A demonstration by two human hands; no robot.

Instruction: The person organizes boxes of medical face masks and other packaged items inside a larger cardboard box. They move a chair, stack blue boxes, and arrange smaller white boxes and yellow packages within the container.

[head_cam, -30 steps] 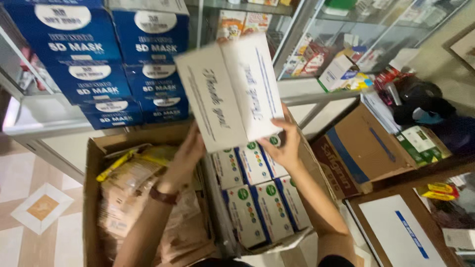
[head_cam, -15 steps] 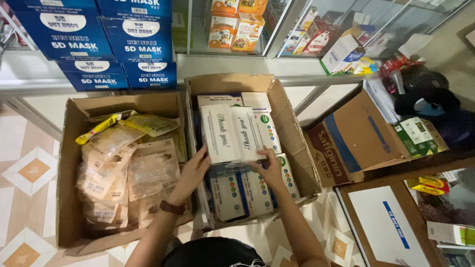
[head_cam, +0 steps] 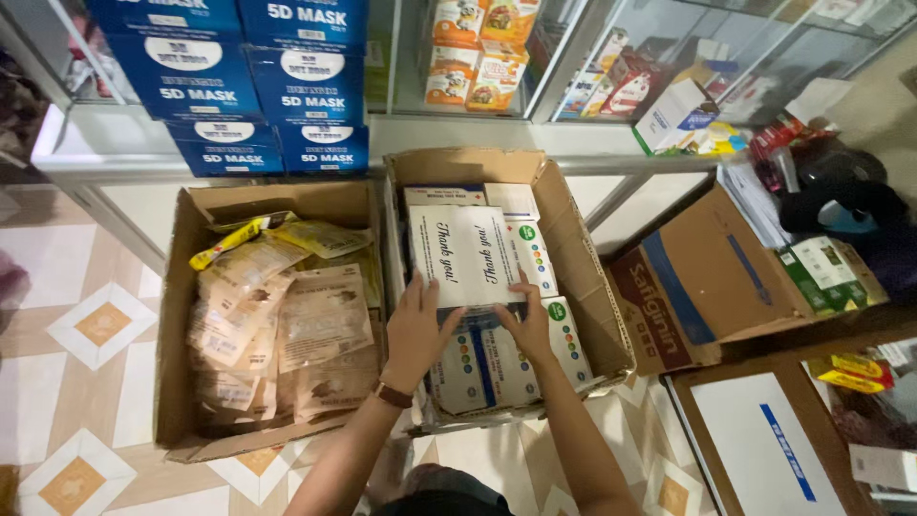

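- Tiled floor (head_cam: pixel 76 287) with orange diamond inlays; glass cabinet (head_cam: pixel 592 67) behind, stack of blue boxes (head_cam: pixel 239 86) on its low ledge.
- Two open cartons side by side on the floor. Left carton (head_cam: pixel 181 315) holds loose tan pouches (head_cam: pixel 287 325). Right carton (head_cam: pixel 573 248) holds small white boxes with green and blue print (head_cam: pixel 497 363), packed in rows.
- White flat box (head_cam: pixel 465 253) with script lettering lies on top of the packed rows, in the middle of the right carton, roughly level.
- My left hand (head_cam: pixel 415 330): fingers spread, palm down, fingertips on the near left edge of the white flat box.
- My right hand (head_cam: pixel 530 320): fingers loosely spread, pressing the near right corner of the same box. Neither hand pinches it; both rest on its near edge.
- Step in hand, as I judge it: seating the white flat box onto the stack inside the right carton.
- Next move, as I judge it, calls for an even push from both hands so the box sits square, without tipping the small boxes beneath.
- More cartons (head_cam: pixel 697 277) stand to the right, apart from my hands.
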